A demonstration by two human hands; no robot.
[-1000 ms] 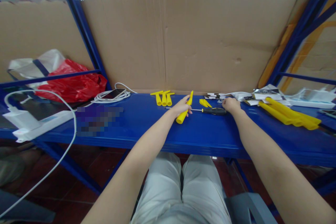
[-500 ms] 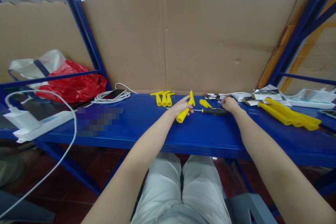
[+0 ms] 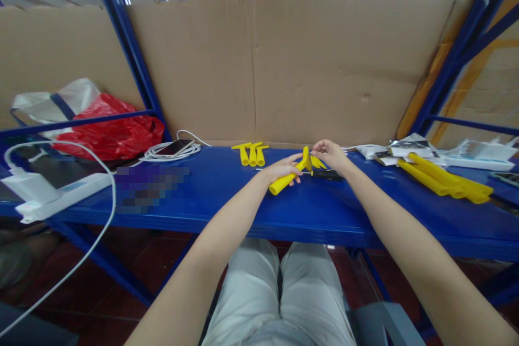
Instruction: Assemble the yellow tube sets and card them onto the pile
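My left hand (image 3: 286, 167) is closed around a yellow T-shaped tube piece (image 3: 283, 184), its open round end toward me and its flat crosspiece tilted up to the right. Close by that crosspiece, my right hand (image 3: 329, 154) has thumb and fingertips pinched together. Whatever sits between those fingertips is too small to make out. Beneath the hands lies a screwdriver (image 3: 329, 175) with a black handle, partly hidden. Small flat yellow pieces (image 3: 318, 162) rest on the table just behind it. To the left, three yellow T-shaped pieces (image 3: 253, 154) lie side by side.
The blue table (image 3: 227, 200) backs onto a cardboard panel (image 3: 316, 65). Yellow tubes (image 3: 446, 175) lie at the right by small packets (image 3: 413, 146). At the left are a white power strip (image 3: 68, 197), a coiled white cable (image 3: 172, 152) and a red plastic bag (image 3: 117, 130).
My right hand has moved left from the table behind the screwdriver handle, up to the held piece's crosspiece. The piece in my left hand has tilted further to the right.
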